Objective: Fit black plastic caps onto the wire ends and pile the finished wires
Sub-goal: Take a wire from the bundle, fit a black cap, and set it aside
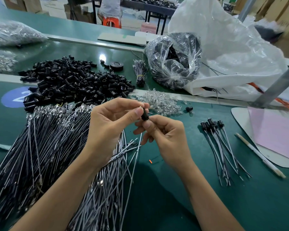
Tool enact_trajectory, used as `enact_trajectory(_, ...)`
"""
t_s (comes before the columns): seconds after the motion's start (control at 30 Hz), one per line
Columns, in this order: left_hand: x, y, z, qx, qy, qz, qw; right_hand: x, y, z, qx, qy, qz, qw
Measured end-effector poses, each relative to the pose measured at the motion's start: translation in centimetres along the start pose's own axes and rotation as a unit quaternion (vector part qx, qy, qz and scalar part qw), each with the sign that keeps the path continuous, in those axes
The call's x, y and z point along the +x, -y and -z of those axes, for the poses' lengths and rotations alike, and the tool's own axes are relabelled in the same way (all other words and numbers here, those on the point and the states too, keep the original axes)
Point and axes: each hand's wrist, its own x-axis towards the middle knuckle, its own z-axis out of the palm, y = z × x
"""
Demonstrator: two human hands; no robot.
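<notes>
Seen from the head camera, both hands meet a little above the middle of the frame. The left hand (110,124) has its fingers (132,102) curled in and pinches the black cap (144,115) against the thumb; the right hand (163,135) is closed just below, pinching the wire (135,157) where it enters the cap. The cap stands nearly upright, tilted slightly, its long axis in line with the wire, which trails down towards the lower middle of the frame. I judge the seating push has to run along that axis, the two hands pressing towards each other. The finished pile (223,147) lies on the counter (173,189) at right of centre, nearer the right hand, with bare green surface between them. Left of the hands sprawls the bundle of uncapped wires (40,147); above it is the heap of loose caps (73,82). A pencil (259,155) lies beyond the pile, near the counter's right side.
</notes>
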Motion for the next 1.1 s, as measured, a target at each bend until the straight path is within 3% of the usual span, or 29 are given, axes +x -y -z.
enact_trajectory(0.53, 0.23, 0.53, -0.40, -0.070, -0.030, 0.052, 0.996, -0.31, -0.42, -0.18, -0.116, -0.091, 0.048, 0.988)
enact_trajectory(1.1, 0.07, 0.26, -0.63, -0.039, -0.051, 0.028, 0.998, -0.39, -0.33, -0.10, -0.132, -0.093, 0.052, 0.986)
